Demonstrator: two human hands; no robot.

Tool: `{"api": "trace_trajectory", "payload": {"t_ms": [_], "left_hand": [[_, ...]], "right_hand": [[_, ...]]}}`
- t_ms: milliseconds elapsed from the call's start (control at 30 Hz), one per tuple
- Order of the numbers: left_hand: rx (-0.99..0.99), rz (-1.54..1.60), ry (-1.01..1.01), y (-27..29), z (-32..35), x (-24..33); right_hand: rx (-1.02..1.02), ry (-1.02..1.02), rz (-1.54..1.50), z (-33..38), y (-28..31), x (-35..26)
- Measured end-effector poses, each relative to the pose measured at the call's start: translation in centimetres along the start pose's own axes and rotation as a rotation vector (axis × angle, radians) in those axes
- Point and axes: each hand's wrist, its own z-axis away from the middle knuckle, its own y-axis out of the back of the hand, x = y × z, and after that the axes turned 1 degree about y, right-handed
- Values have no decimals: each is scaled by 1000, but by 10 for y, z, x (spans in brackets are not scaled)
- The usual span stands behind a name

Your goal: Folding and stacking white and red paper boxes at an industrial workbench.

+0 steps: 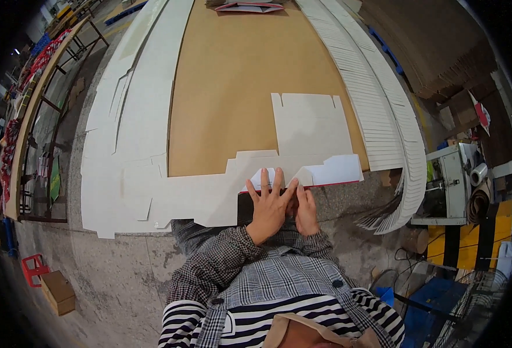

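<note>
A flat white cardboard box blank (pixel 334 172) with folded flaps and a red lower edge lies at the table's near edge in front of me. My left hand (pixel 269 206) rests on its left part, fingers spread and pressing the flaps flat. Close beside it, my right hand (pixel 307 213) grips the blank's red edge, fingers bent; its thumb is mostly hidden. Between the hands a small pointed flap (pixel 304 176) stands out. Beyond the blank lies a white cardboard panel (pixel 313 124) with two slots along its far edge.
Brown board (pixel 227 98) covers the table's middle. White cardboard sheets (pixel 143 116) lie on the left. A long row of overlapping white blanks (pixel 372 98) runs along the right, fanning over the near corner. Folded pieces (pixel 249 7) sit at the far end. A red stool (pixel 33 269) and brown box (pixel 57 292) stand on the floor.
</note>
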Motion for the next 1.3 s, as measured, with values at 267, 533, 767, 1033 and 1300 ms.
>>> {"api": "trace_trajectory", "payload": {"t_ms": [267,533,767,1033,1300], "left_hand": [[199,584,58,5,-5,-14],[-432,329,-8,41,-7,8],[-223,-186,98,83,54,-70],[-108,-71,40,128,29,-117],[-101,-130,272,117,-17,-147]], "right_hand": [[232,794,785,-13,3,-32],[-510,849,1000,-84,27,-62],[-560,485,1047,-92,101,-114],[-717,830,1305,-67,93,-110],[-422,1090,1369,-64,91,-59]]}}
